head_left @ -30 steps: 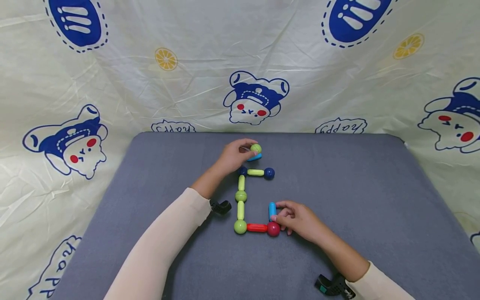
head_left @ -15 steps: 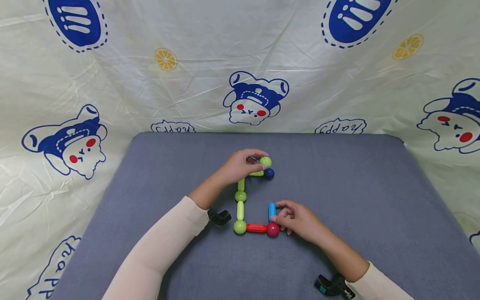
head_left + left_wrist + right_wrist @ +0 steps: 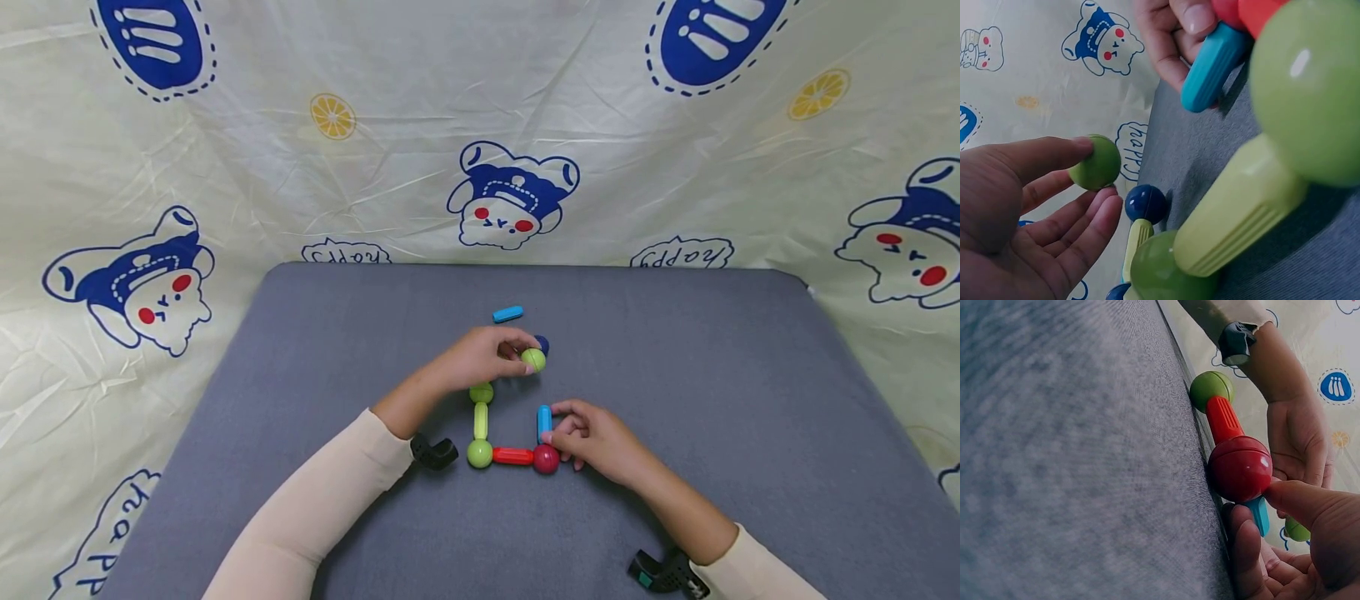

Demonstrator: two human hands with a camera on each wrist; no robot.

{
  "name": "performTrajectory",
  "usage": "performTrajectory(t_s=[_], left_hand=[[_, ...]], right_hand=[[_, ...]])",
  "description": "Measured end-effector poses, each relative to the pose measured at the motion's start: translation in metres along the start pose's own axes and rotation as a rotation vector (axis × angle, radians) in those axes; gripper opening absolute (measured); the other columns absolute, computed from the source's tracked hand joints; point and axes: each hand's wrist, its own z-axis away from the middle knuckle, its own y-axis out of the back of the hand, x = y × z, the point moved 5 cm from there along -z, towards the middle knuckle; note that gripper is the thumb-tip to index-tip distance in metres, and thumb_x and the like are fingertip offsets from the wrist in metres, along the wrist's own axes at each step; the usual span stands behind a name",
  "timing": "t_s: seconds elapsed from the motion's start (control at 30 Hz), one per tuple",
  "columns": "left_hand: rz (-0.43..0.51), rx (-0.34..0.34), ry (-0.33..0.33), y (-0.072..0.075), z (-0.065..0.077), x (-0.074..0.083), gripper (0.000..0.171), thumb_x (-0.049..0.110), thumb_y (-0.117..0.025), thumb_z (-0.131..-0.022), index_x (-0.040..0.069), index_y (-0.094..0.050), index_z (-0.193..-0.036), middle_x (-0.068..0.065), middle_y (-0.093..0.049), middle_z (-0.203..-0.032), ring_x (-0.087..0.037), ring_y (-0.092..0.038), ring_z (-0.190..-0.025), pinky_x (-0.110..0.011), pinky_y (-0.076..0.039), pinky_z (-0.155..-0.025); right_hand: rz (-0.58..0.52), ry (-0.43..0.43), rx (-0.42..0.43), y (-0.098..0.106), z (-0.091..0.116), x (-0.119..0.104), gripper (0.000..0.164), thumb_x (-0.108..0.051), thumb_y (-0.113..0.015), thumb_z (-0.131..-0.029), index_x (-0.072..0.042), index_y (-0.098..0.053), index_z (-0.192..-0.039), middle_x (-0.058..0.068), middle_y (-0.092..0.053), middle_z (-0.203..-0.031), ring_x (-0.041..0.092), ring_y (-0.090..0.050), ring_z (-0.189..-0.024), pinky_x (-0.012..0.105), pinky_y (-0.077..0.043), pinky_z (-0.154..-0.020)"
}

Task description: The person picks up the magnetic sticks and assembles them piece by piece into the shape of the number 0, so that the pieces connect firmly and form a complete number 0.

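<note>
My left hand [image 3: 483,357] pinches a light green ball [image 3: 534,360] between thumb and fingers, held just in front of the dark blue ball [image 3: 543,343]. In the left wrist view that green ball [image 3: 1099,164] is up in the fingertips, apart from the joined toy pieces. My right hand [image 3: 600,440] holds a blue building rod [image 3: 544,422] by its right side. One end of this rod meets the dark red ball [image 3: 546,459]. In the right wrist view my thumb lies right at the red ball [image 3: 1241,467], and the fingers partly hide the blue rod [image 3: 1259,515].
From the red ball a red rod [image 3: 513,456] runs to a green corner ball [image 3: 480,453]. A yellow-green rod [image 3: 481,421] leads on to another green ball [image 3: 482,392]. My left hand covers the chain's far part. A second blue rod [image 3: 507,314] lies loose behind it on the grey table [image 3: 675,358].
My left hand has moved toward me and right with the light green ball, from beside the loose blue rod to just before the dark blue ball. My right hand has stayed put.
</note>
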Motion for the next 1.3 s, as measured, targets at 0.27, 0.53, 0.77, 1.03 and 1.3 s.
performTrajectory(t_s=[0.27,0.53,0.77,1.03,1.3], left_hand=[[-0.035,-0.073,-0.004,-0.014,0.002,0.001,0.031,0.020,-0.072,-0.095,0.017,-0.069,-0.126,0.002,-0.072,-0.111,-0.009,-0.064,-0.096,-0.021,-0.051,-0.075],[-0.097,-0.126,-0.019,-0.027,0.000,0.001,0.027,0.017,-0.072,-0.095,0.015,-0.071,-0.122,0.001,-0.071,-0.108,-0.008,-0.063,-0.095,-0.018,-0.052,-0.079],[-0.155,-0.168,-0.031,-0.033,-0.001,0.000,0.027,0.017,-0.072,-0.095,0.014,-0.071,-0.121,0.001,-0.072,-0.104,-0.008,-0.062,-0.089,-0.017,-0.050,-0.073],[-0.174,-0.189,-0.025,-0.037,0.000,0.000,0.027,0.016,-0.072,-0.095,0.014,-0.071,-0.122,0.000,-0.072,-0.107,-0.007,-0.062,-0.089,-0.016,-0.050,-0.074],[-0.193,-0.191,-0.039,-0.039,0.001,0.004,0.028,0.015,-0.071,-0.095,0.012,-0.072,-0.123,-0.002,-0.069,-0.114,-0.007,-0.061,-0.090,-0.015,-0.050,-0.075]], right_hand=[[-0.005,0.021,0.000,0.000,0.001,-0.002,0.055,-0.029,-0.073,-0.094,0.002,-0.054,-0.135,0.004,-0.069,-0.083,0.016,-0.059,-0.064,0.031,-0.053,-0.056],[-0.023,0.018,0.000,-0.001,0.002,-0.003,0.055,-0.029,-0.073,-0.094,0.001,-0.054,-0.135,0.004,-0.068,-0.083,0.016,-0.059,-0.063,0.030,-0.052,-0.056],[-0.014,0.015,0.001,0.000,0.002,-0.004,0.055,-0.029,-0.073,-0.094,0.001,-0.055,-0.135,0.005,-0.068,-0.083,0.016,-0.059,-0.064,0.030,-0.053,-0.057],[-0.003,0.004,-0.002,0.000,0.002,-0.003,0.054,-0.030,-0.074,-0.093,0.001,-0.055,-0.133,0.004,-0.069,-0.084,0.016,-0.060,-0.065,0.031,-0.054,-0.057],[0.015,0.004,-0.002,0.000,0.003,-0.002,0.054,-0.031,-0.074,-0.093,0.000,-0.056,-0.132,0.003,-0.070,-0.085,0.016,-0.061,-0.065,0.031,-0.055,-0.058]])
